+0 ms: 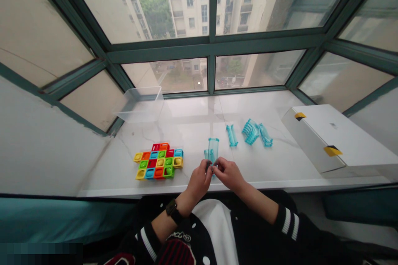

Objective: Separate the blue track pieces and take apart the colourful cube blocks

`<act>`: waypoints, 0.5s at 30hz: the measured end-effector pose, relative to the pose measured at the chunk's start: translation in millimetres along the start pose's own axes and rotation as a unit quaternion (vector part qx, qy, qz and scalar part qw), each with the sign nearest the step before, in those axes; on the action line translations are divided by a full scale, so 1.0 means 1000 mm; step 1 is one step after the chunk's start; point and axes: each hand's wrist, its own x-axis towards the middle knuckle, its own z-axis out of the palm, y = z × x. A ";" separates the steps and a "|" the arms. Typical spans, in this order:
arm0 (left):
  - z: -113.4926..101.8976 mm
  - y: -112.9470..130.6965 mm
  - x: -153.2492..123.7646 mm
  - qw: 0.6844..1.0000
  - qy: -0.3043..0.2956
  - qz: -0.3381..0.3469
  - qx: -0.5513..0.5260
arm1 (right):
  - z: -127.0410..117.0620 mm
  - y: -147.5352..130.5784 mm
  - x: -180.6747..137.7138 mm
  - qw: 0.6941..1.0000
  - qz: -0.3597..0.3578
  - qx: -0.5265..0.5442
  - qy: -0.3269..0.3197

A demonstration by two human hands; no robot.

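Observation:
In the head view, a clear light-blue plastic tube [213,145] stands up between my hands, its far end flared. My left hand [200,177], with a dark watch on the wrist, pinches its near end. From the other side my right hand [230,174] closes its fingertips on the same end. Another blue plastic piece [206,154] shows partly behind the tube, just beyond my left fingers. The fingertips overlap, so the exact joint between them is hidden.
Left of my hands lies a flat cluster of colourful square blocks [158,161]. To the right are a blue track piece [231,135], a curved ribbed piece [250,131] and another straight piece [265,135]. A clear plastic bin [141,105] and a white box [338,140] flank the windowsill.

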 end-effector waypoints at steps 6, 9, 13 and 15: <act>0.003 0.002 -0.004 0.994 -0.046 0.049 0.087 | -0.013 0.007 0.010 0.997 0.024 -0.014 0.071; 0.003 0.002 -0.003 0.989 -0.068 0.068 0.111 | -0.020 0.014 0.015 0.993 0.083 0.037 0.079; 0.004 0.001 -0.001 0.982 -0.086 0.075 0.150 | -0.024 0.026 0.018 0.983 0.140 0.096 0.070; 0.004 0.001 -0.001 0.977 -0.090 0.073 0.177 | -0.023 0.032 0.020 0.978 0.164 0.114 0.061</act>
